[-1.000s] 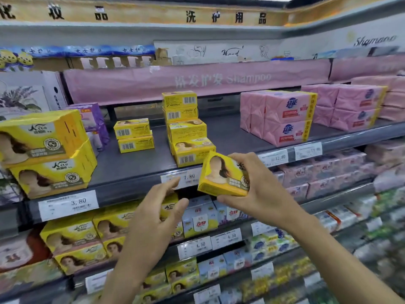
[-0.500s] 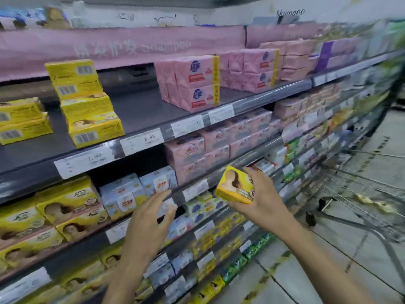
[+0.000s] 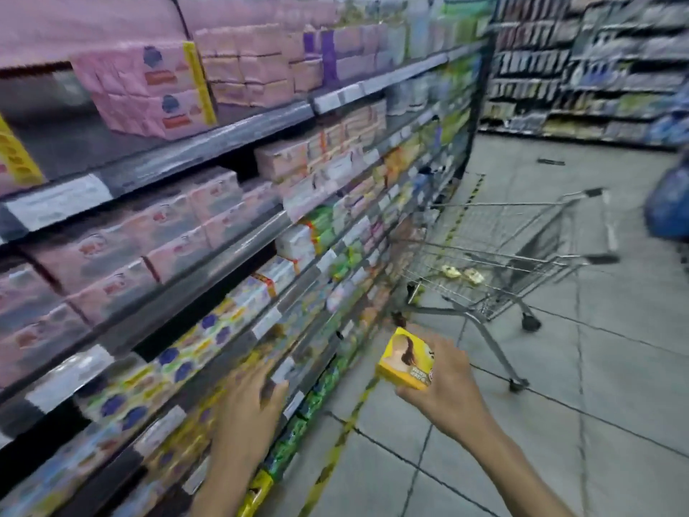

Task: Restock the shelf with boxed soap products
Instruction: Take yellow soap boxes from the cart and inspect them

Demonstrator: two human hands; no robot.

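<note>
**A:** Status of the yellow soap box (image 3: 404, 361)?

**B:** Not shelved. The right hand (image 3: 443, 382) has its fingers curled round it, just off the shelf (image 3: 223, 138), by the low tiers. The left hand (image 3: 248, 401) has its fingers spread and holds nothing, at the shelf edge. Contact unclear, blurred.

**A:** What's remaining?

**B:** The cart (image 3: 492, 255) beside the shelf holds a few yellowish packs (image 3: 462, 273). My read: mid-task.

Glossy yellow cardboard soap box (image 3: 404, 361), bare metal wire shopping cart (image 3: 496, 255), smooth grey tiled floor (image 3: 596, 386), pink shiny-wrapped soap packs (image 3: 149, 91), white paper price labels (image 3: 56, 203).
</note>
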